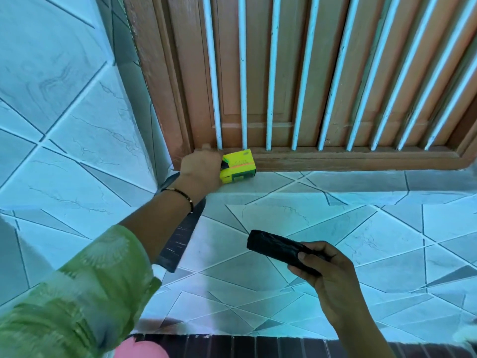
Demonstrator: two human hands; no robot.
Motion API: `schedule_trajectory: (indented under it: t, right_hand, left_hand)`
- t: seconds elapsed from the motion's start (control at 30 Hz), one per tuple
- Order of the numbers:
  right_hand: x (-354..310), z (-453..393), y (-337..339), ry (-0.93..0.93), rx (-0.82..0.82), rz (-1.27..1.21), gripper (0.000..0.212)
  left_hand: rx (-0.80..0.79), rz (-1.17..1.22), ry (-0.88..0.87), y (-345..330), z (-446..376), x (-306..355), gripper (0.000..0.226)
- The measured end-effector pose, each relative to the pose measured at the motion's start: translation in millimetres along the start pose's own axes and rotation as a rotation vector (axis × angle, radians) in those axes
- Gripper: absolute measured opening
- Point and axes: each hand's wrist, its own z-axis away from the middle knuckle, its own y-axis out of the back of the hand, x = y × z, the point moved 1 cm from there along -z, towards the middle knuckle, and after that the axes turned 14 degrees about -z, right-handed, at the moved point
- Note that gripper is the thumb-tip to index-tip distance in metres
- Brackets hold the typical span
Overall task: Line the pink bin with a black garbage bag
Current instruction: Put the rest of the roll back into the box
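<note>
My right hand (327,270) holds a rolled-up black garbage bag (278,248) in front of me, above the tiled ledge. My left hand (200,169) reaches to the far end of the ledge and grips a yellow and green box (238,167) that rests against the wooden window frame. Only a sliver of the pink bin (140,350) shows at the bottom edge, below my left sleeve.
A brown wooden window frame (335,158) with pale vertical bars (244,99) closes off the back. A tiled wall (64,112) rises on the left. The tiled ledge (284,215) runs forward to a dark ridged strip (258,346) at the bottom.
</note>
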Motion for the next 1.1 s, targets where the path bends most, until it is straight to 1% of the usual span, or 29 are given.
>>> schedule_trajectory:
  t: [0.07,0.17,0.2,0.23,0.3,0.37,0.43,0.47,0.5,0.63,0.73,0.8,0.87,0.93,1.0,1.1]
  right_hand:
    - [-1,3,2,0.01,0.004,-0.003,0.018]
    - [-3,8,3,0.054,0.022,-0.029,0.019]
    - [-4,11,2,0.08,0.02,-0.055,0.016]
    - [-6,14,0,0.112,0.021,-0.087,0.013]
    - [-10,21,-5,0.181,0.028,-0.136,0.016]
    - [-11,30,-10,0.231,0.019,-0.16,0.012]
    - [-11,41,-18,0.276,-0.019,-0.159,0.013]
    - [-11,45,-22,0.306,-0.035,-0.15,0.015]
    - [-10,51,-26,0.339,-0.054,-0.138,0.016]
    - [2,65,-37,0.457,-0.166,0.003,0.014]
    - [16,70,-39,0.575,-0.241,0.264,0.03]
    - [23,76,-41,0.68,-0.28,0.447,0.03]
    - [27,80,-42,0.814,-0.288,0.607,0.027]
    - [29,83,-42,0.927,-0.282,0.716,0.023]
    - [30,84,-41,0.975,-0.254,0.748,0.022]
    - [31,85,-40,1.004,-0.206,0.764,0.031]
  left_hand:
    - [0.069,0.234,0.091,7,17,-3,0.052]
    - [0.203,0.751,0.246,13,52,-6,0.034]
    - [0.215,0.91,0.31,12,67,-5,0.035]
    - [0.187,1.05,0.387,9,80,0,0.039]
    - [0.052,1.337,0.555,-6,105,10,0.043]
    - [-0.165,1.659,0.71,-22,127,16,0.047]
    - [-0.379,1.895,0.815,-33,145,21,0.053]
    - [-0.439,1.965,0.834,-35,151,26,0.054]
    - [-0.464,2.006,0.855,-36,158,30,0.053]
    - [-0.487,2.115,0.932,-36,179,41,0.06]
    - [-0.576,2.286,0.952,-32,188,42,0.058]
    - [-0.631,2.38,0.936,-26,190,44,0.063]
    - [-0.69,2.388,0.95,-20,192,46,0.063]
    - [-0.685,2.383,0.991,-21,195,46,0.052]
    - [-0.66,2.374,1.017,-25,197,47,0.044]
    - [-0.663,2.348,1.015,-26,201,48,0.041]
